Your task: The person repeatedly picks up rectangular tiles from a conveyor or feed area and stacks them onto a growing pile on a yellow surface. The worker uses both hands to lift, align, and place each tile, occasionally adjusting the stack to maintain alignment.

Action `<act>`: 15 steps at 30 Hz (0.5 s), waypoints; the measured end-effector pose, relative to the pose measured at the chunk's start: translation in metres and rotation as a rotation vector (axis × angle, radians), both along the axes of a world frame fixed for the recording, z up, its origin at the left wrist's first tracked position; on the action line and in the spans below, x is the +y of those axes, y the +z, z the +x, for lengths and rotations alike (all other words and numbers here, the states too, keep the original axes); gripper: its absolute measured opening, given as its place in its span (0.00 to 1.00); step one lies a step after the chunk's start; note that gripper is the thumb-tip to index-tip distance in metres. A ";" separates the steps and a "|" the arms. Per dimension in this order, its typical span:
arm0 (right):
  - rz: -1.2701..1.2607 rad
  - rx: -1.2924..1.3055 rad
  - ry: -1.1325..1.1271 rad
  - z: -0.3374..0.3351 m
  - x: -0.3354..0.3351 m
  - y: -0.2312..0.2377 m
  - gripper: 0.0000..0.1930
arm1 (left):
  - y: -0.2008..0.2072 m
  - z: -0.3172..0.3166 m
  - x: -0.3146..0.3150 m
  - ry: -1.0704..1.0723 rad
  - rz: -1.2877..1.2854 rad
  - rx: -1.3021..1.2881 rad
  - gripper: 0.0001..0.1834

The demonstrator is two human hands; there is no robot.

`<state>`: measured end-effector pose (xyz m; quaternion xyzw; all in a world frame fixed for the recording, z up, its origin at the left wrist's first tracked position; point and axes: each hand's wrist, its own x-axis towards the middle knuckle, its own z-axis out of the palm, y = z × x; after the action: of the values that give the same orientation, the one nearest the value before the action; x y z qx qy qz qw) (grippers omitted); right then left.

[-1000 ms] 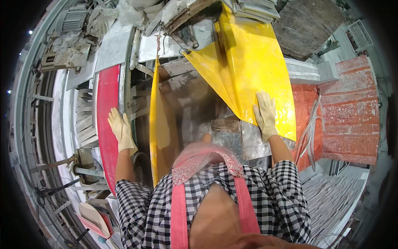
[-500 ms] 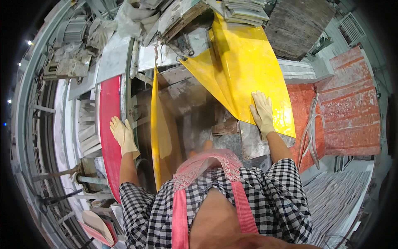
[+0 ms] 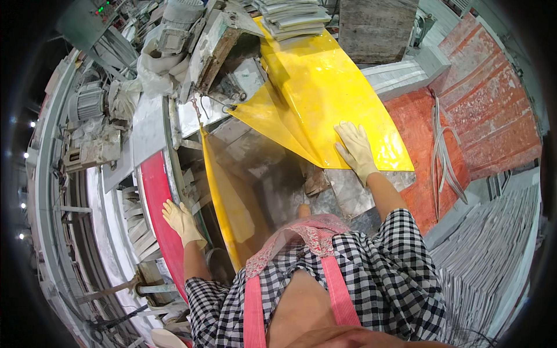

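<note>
Each grip spread, the left hand [image 3: 183, 223] rests on the red strip [image 3: 155, 184], the right hand [image 3: 355, 149] on the yellow sheet [image 3: 325, 87], perhaps for balance.

Over on the right I see packed thin grey sheets [image 3: 493, 243], a dusty orange-red ribbed panel [image 3: 493, 110] near them, and pale flat straps [image 3: 436, 126]. Farther off, a weathered grey-brown wooden board [image 3: 374, 29], thin whitish stacked slabs [image 3: 292, 17] beside it, and, leftward, a finned grey cylindrical motor [image 3: 90, 104].
</note>
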<state>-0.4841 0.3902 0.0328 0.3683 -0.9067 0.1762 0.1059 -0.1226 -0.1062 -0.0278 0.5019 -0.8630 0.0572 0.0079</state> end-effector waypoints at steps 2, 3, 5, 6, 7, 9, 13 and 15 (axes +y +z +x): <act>-0.027 0.014 0.008 0.000 0.000 -0.001 0.26 | 0.001 0.001 0.001 -0.025 -0.024 0.028 0.33; -0.044 0.004 0.009 0.000 0.000 -0.003 0.25 | 0.002 0.001 0.002 -0.038 -0.039 0.042 0.33; -0.079 0.005 0.022 -0.001 0.001 -0.005 0.25 | 0.004 0.002 0.005 -0.042 -0.072 0.057 0.35; -0.097 0.008 0.030 -0.001 0.001 -0.006 0.25 | 0.004 0.002 0.006 -0.036 -0.096 0.059 0.35; -0.090 0.007 0.013 -0.001 0.001 -0.007 0.26 | 0.005 0.002 0.007 -0.014 -0.104 0.051 0.35; -0.067 0.017 0.013 -0.002 0.001 -0.009 0.26 | 0.006 0.000 0.008 0.019 -0.082 0.025 0.35; -0.015 0.007 -0.003 -0.003 0.001 -0.008 0.27 | 0.006 -0.003 0.004 0.039 -0.017 -0.013 0.34; -0.024 0.022 0.010 -0.004 0.001 -0.008 0.27 | 0.006 -0.003 0.003 0.033 -0.015 -0.014 0.34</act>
<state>-0.4876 0.3907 0.0249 0.3737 -0.9014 0.1833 0.1194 -0.1254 -0.1032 -0.0222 0.5154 -0.8543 0.0672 0.0047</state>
